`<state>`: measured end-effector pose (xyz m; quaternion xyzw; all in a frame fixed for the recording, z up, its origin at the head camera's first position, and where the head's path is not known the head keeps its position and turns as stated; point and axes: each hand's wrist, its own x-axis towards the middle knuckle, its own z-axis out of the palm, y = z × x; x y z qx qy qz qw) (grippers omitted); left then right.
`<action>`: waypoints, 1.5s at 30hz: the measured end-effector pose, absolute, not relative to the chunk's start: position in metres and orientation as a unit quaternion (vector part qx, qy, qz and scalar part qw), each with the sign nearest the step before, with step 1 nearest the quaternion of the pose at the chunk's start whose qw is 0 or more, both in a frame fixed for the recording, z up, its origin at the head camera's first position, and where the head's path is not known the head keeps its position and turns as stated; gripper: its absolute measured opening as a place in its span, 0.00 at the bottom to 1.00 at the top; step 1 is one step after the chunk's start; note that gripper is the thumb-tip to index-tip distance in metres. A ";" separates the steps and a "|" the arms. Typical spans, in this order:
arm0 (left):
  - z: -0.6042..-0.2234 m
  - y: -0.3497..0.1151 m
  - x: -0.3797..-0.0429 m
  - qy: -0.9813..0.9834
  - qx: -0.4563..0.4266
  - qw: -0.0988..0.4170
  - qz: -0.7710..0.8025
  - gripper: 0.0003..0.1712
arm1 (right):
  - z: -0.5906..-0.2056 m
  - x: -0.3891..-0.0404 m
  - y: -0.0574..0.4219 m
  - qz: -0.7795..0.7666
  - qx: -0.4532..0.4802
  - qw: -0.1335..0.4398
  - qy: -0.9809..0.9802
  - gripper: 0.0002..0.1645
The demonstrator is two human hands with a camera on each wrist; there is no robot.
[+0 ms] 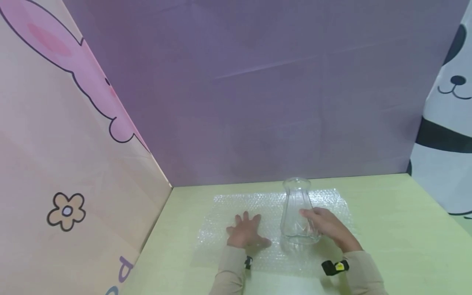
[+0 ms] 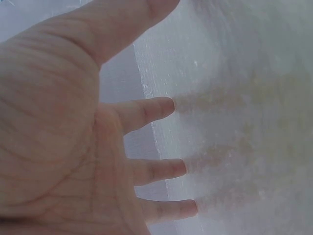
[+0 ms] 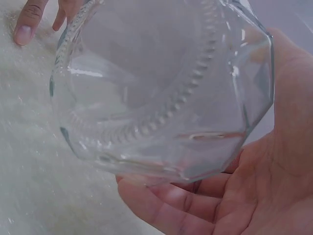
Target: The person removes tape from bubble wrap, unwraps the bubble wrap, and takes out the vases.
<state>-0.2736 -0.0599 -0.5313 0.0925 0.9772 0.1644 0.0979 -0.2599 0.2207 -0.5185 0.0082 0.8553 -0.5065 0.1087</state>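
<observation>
A clear glass vase (image 1: 296,221) with a flared rim and a wider, faceted base is held by my right hand (image 1: 329,225), thumb on its near side. In the right wrist view the base of the vase (image 3: 146,98) faces the camera, with the fingers (image 3: 171,205) curled round its side. Beneath it spreads a sheet of bubble wrap (image 1: 273,205). My left hand (image 1: 245,233) is spread on the bubble wrap, left of the vase. The left wrist view shows the straight, parted fingers (image 2: 151,166) with their tips at the wrap.
The bubble wrap lies on a pale yellow-green table (image 1: 398,229). A purple-grey backdrop (image 1: 258,102) rises at the table's far edge. Panels printed with cartoons stand on either side, a pink figure and flower (image 1: 66,211) at left, a panda (image 1: 446,164) at right.
</observation>
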 end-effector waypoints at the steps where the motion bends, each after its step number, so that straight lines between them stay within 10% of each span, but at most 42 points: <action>1: -0.531 -0.060 -0.273 0.977 0.093 0.098 0.166 0.58 | -0.519 -0.260 0.221 -0.507 0.007 0.108 0.855 0.48; 21: -0.536 -0.060 -0.276 0.977 0.093 0.097 0.162 0.59 | -0.517 -0.256 0.223 -0.494 -0.013 0.091 0.865 0.55; 45: -0.533 -0.060 -0.274 0.978 0.092 0.099 0.159 0.59 | -0.514 -0.258 0.235 -0.521 0.002 0.066 0.851 0.40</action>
